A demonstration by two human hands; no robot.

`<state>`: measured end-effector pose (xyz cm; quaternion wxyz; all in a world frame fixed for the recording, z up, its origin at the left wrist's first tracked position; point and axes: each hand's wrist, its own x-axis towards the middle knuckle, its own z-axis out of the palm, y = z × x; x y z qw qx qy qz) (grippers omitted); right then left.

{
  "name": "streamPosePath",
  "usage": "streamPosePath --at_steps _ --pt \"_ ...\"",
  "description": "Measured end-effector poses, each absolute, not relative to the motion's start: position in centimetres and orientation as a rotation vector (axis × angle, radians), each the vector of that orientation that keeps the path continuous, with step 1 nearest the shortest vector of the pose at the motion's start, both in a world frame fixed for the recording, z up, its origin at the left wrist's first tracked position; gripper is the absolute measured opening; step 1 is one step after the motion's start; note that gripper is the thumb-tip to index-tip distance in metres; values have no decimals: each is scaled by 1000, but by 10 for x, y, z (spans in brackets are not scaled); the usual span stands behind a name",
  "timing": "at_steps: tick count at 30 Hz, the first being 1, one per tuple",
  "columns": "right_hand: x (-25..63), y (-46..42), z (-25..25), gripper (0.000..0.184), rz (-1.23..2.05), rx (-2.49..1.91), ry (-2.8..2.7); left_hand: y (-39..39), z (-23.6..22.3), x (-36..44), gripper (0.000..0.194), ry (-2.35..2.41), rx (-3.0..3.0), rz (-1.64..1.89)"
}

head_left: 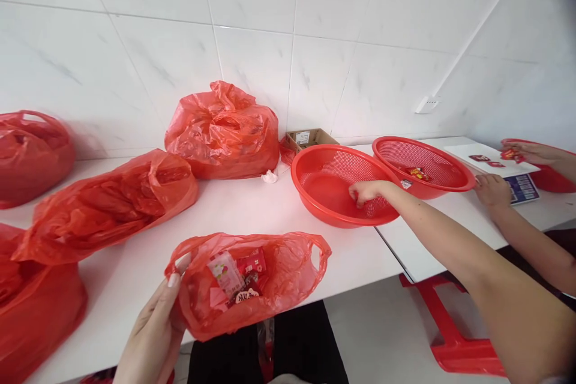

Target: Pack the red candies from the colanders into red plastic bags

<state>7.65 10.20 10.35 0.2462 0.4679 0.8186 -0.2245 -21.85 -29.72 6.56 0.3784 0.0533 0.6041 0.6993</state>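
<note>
My left hand (155, 321) is closed on the left handle and rim of a thin red plastic bag (292, 267), thumb on the outside. The bag's mouth gapes toward me, with several small wrapped snack packets (229, 273) in pink, red and dark wrappers inside. My right hand (366, 192) reaches down into the nearer red plastic basket (321, 189), its fingers curled near the bottom. Whether anything is between those fingertips is hidden.
Filled red bags (225, 132) stand along the left and back. Behind the nearer basket is a cardboard box (310, 137); beside it, a second basket (450, 174) holds small packets. At right, a co-worker's hands (492, 192) are by a white scale. A red stool (463, 342) stands below.
</note>
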Motion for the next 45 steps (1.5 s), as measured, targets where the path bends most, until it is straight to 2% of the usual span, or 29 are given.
streamPosePath --at_steps 4,7,8,11,13,16,18,20,22,26,31,33,35,40,42,45 --pt "50 62 149 18 -902 1107 2545 -297 67 -218 63 1524 155 1816" --pt "9 -2 172 19 -1248 612 2815 -293 69 -216 57 1500 230 1824" --pt "-7 -27 172 18 -1248 437 2840 -291 70 -215 55 1497 257 1819" --pt "-49 -93 155 16 -979 178 2997 -289 74 -217 46 1581 419 1777" --pt "-65 -118 139 26 -788 193 3081 -294 79 -223 34 1748 689 1673" --pt "-63 -124 134 42 -671 202 3112 -307 93 -239 29 2027 1099 1496" --pt "-49 -116 141 37 -663 216 3090 -318 102 -252 25 2151 1197 1461" --pt "-31 -105 150 24 -646 212 3030 -327 111 -264 24 2212 1158 1472" --pt "-12 -92 160 15 -577 258 2969 -331 119 -274 24 2148 1008 1543" --pt "11 -71 197 12 -459 493 3021 -324 148 -279 18 1626 781 1845" --pt "2 -65 259 10 -1003 515 3319 -292 202 -255 14 1157 1126 2074" --pt "-10 -67 272 12 -1068 439 3369 -278 215 -246 11 1088 1270 2002" --pt "-25 -72 277 13 -1102 369 3381 -264 219 -240 26 1111 1385 1826" --pt "-64 -95 274 17 -1335 53 3181 -234 212 -229 59 1350 1446 1117" --pt "-79 -105 268 16 -1360 -57 3096 -226 209 -220 55 1412 1480 971" --pt "-92 -110 253 13 -1462 -147 3188 -221 204 -208 34 1464 1485 917"
